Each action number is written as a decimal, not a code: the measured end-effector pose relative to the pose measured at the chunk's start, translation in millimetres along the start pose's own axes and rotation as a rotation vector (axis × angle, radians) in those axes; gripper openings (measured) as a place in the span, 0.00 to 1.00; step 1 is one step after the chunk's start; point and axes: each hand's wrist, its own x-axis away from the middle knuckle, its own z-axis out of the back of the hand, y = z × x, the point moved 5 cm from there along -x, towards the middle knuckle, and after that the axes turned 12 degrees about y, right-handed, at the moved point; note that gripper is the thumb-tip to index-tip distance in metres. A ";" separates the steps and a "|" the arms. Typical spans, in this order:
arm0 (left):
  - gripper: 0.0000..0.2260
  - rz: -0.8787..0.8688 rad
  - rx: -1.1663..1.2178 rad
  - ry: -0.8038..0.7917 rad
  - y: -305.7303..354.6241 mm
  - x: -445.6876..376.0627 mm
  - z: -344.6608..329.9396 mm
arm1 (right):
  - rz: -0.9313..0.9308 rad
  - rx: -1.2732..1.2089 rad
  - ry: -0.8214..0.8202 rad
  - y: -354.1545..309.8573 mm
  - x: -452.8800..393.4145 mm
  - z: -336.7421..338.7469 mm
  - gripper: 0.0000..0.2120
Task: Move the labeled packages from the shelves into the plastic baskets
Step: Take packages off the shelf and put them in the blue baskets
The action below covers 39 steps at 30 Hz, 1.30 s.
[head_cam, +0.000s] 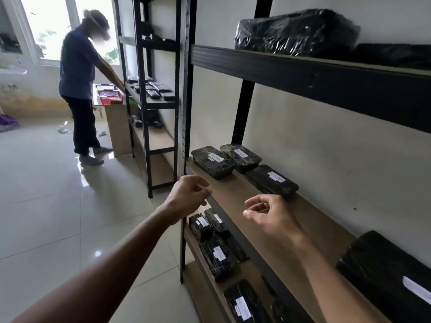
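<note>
— Where are the hands hovering?
— The left hand [189,194] and right hand [268,214] are hanging over the middle shelf [235,194], fingers loosely curled, grasping nothing.
— And the labeled packages [213,160]?
— Sitting on that shelf, just beyond.

— What is sitting on the wooden middle shelf [275,206]?
— Three black wrapped labeled packages [213,162] are lying at its left end; more are lying on the shelf below.
— And the red plastic basket [110,97]?
— Sitting far left, beside the farther rack.

Glossy tiled floor [58,206]; bright, perhaps overexposed window [49,26]
</note>
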 end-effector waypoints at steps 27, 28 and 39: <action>0.18 -0.103 -0.606 -0.373 -63.9 -336.3 -79.2 | -0.577 0.051 0.268 41.3 -206.1 -124.8 0.22; 0.17 -0.101 -0.601 -0.372 -66.4 -337.1 -81.0 | -0.589 0.041 0.256 40.8 -205.9 -127.4 0.23; 0.15 -0.065 -0.249 -0.302 -49.5 -323.4 -66.1 | -0.681 -0.256 0.433 33.9 -184.4 -119.0 0.12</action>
